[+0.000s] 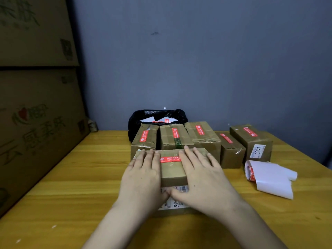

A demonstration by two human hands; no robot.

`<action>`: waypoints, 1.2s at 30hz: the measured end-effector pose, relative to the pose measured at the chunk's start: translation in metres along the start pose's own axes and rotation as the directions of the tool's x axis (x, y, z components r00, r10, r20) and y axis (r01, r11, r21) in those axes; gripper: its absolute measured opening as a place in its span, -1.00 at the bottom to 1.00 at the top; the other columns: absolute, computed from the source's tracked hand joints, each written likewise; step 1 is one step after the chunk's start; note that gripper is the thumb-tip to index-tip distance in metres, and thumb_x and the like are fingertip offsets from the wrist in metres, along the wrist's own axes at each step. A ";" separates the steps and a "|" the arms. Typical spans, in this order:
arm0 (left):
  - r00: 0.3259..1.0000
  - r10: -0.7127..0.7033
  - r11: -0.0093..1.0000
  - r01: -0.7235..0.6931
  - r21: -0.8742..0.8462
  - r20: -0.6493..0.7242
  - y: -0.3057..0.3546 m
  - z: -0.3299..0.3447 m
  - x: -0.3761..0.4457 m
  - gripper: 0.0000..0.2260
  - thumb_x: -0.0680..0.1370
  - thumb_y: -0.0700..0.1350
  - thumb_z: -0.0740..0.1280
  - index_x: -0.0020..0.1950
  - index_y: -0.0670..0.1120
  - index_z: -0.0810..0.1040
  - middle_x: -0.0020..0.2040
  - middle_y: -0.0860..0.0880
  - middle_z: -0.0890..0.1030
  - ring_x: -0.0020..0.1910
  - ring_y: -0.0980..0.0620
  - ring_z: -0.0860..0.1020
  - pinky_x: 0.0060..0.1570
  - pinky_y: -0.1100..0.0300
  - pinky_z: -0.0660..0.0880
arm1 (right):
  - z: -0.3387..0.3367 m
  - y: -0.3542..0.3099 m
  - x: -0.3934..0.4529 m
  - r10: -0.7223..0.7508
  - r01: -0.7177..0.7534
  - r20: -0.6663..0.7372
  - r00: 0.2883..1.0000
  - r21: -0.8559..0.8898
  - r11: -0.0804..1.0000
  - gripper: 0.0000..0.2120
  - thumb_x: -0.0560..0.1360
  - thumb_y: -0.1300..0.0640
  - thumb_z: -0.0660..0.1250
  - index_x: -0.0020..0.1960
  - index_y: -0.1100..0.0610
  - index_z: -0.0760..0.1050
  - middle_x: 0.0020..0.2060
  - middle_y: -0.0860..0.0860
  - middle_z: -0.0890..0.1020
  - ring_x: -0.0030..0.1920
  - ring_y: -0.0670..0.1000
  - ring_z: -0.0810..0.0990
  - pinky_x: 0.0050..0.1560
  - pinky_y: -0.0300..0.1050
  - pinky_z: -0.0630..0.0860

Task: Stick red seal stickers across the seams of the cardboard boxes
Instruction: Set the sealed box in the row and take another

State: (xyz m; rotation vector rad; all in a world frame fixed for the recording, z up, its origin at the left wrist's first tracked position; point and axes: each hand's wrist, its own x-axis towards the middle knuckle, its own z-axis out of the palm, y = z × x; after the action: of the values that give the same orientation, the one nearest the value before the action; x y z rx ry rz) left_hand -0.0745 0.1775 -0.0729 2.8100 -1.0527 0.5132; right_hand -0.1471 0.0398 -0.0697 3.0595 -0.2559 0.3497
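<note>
A small cardboard box (173, 172) lies in front of me on the wooden table (71, 177). A red seal sticker (170, 159) runs across its top. My left hand (143, 177) lies flat on the box's left side and my right hand (199, 177) on its right side, fingers straight, thumbs meeting at the near face by a white label. Behind it stand several cardboard boxes, each bearing a red sticker, among them one at the left (144, 141) and one at the far right (251, 141).
A roll of red stickers (250, 172) with loose white backing paper (271, 178) lies at the right. A black-lined bin (136, 121) with discarded paper stands at the table's back. Large cartons (36, 114) are stacked along the left edge. A grey wall is behind.
</note>
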 end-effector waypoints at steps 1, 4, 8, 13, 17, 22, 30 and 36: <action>1.000 -0.008 1.000 0.008 0.002 -0.001 -0.001 0.000 -0.001 -0.15 0.49 0.28 0.19 0.56 -0.11 -0.15 0.58 -0.06 -0.05 0.55 -0.01 -0.07 0.49 0.13 -0.07 | 0.001 -0.001 0.000 0.012 -0.012 0.001 1.000 0.000 1.000 0.04 0.22 -0.49 -0.31 0.57 0.06 -0.22 0.57 -0.01 -0.18 0.56 -0.03 -0.18 0.51 0.02 -0.23; 0.999 -0.042 0.999 0.042 -0.024 -0.010 -0.007 0.005 -0.001 -0.14 0.48 0.33 0.16 0.56 -0.10 -0.14 0.58 -0.05 -0.06 0.56 0.01 -0.09 0.49 0.14 -0.03 | -0.005 0.004 -0.001 0.050 -0.050 0.008 0.999 0.021 0.999 -0.03 0.39 -0.52 -0.13 0.58 0.07 -0.21 0.57 -0.01 -0.18 0.55 -0.04 -0.19 0.47 -0.08 -0.28; 1.000 -0.029 0.995 0.030 -0.094 0.008 -0.020 0.003 -0.001 -0.16 0.48 0.32 0.20 0.57 -0.05 -0.11 0.58 0.00 -0.05 0.55 0.04 -0.15 0.48 0.16 -0.04 | -0.011 0.015 -0.004 0.083 -0.083 0.015 0.996 0.049 0.995 -0.11 0.45 -0.48 -0.03 0.58 0.00 -0.19 0.57 -0.08 -0.15 0.55 -0.08 -0.17 0.49 -0.09 -0.20; 0.997 0.060 0.983 -0.051 -0.178 0.043 -0.031 0.005 0.000 -0.18 0.51 0.27 0.22 0.57 -0.04 -0.12 0.58 0.02 -0.11 0.54 0.09 -0.17 0.39 0.33 -0.22 | -0.007 0.016 -0.003 0.087 -0.089 0.023 0.996 0.060 0.994 -0.14 0.46 -0.46 -0.01 0.58 -0.02 -0.18 0.57 -0.09 -0.12 0.55 -0.08 -0.16 0.51 -0.04 -0.10; 0.994 0.089 0.966 -0.070 -0.248 0.066 -0.037 -0.001 -0.001 -0.24 0.54 0.24 0.21 0.58 -0.01 -0.11 0.58 0.06 -0.12 0.54 0.14 -0.16 0.27 0.41 -0.26 | -0.007 0.018 -0.004 0.075 -0.075 0.003 0.997 0.094 0.993 -0.14 0.46 -0.44 0.02 0.57 -0.03 -0.17 0.57 -0.09 -0.10 0.55 -0.08 -0.15 0.50 -0.10 -0.01; 0.998 0.060 0.989 -0.056 -0.135 0.030 -0.028 0.000 -0.002 -0.17 0.51 0.29 0.20 0.57 -0.01 -0.17 0.58 0.02 -0.08 0.55 0.06 -0.10 0.48 0.19 -0.15 | -0.005 0.016 -0.007 0.044 -0.042 -0.033 0.998 0.068 0.997 -0.20 0.48 -0.43 -0.02 0.55 -0.12 -0.28 0.57 -0.05 -0.10 0.56 -0.05 -0.15 0.49 -0.07 0.03; 1.000 0.027 0.999 -0.027 -0.021 -0.001 -0.011 0.004 -0.001 -0.21 0.54 0.26 0.15 0.56 -0.12 -0.13 0.58 -0.07 -0.05 0.56 0.00 -0.06 0.49 0.16 -0.10 | -0.006 0.015 -0.008 0.042 -0.042 -0.024 0.999 0.019 0.999 -0.21 0.51 -0.41 -0.04 0.57 -0.01 -0.16 0.57 -0.02 -0.09 0.56 -0.03 -0.15 0.50 -0.07 0.01; 0.989 -0.089 0.957 0.119 -0.266 0.122 -0.030 -0.003 -0.005 -0.11 0.44 0.34 0.27 0.57 -0.03 -0.09 0.58 0.00 -0.09 0.55 0.02 -0.06 0.48 0.17 -0.03 | -0.015 0.018 -0.013 0.062 -0.060 -0.032 0.998 0.062 0.996 -0.19 0.49 -0.42 -0.03 0.58 0.00 -0.09 0.56 -0.10 0.00 0.55 -0.10 -0.08 0.48 -0.13 0.03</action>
State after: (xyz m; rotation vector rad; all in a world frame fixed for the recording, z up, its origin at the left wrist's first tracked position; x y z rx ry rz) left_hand -0.0592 0.2044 -0.0713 2.6534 -0.9075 0.1882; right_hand -0.1659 0.0248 -0.0577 3.1075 -0.3440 0.4193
